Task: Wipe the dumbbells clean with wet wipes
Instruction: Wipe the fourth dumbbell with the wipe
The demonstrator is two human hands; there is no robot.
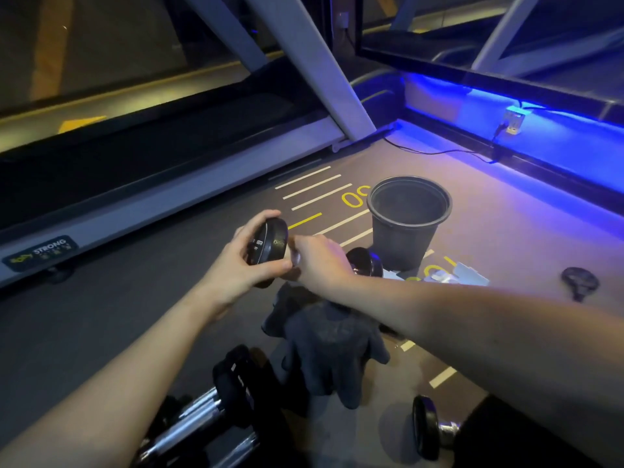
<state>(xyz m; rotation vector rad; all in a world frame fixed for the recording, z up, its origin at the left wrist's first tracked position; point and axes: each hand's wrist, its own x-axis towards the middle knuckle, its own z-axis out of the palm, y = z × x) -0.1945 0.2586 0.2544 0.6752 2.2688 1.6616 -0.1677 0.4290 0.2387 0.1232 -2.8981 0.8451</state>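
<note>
Floor dumbbells near us look untouched. Our left hand grips one dumbbell raised over the floor; right hand fingers pinch at its handle, wipe unclear. Mid-task, we'd say.

Between the hands, the dumbbell head looks smooth, semi-glossy black. Below them lies a soft matt grey cloth; nearer, dumbbell handles shine like chrome. Beyond, a matt plastic bucket.
</note>
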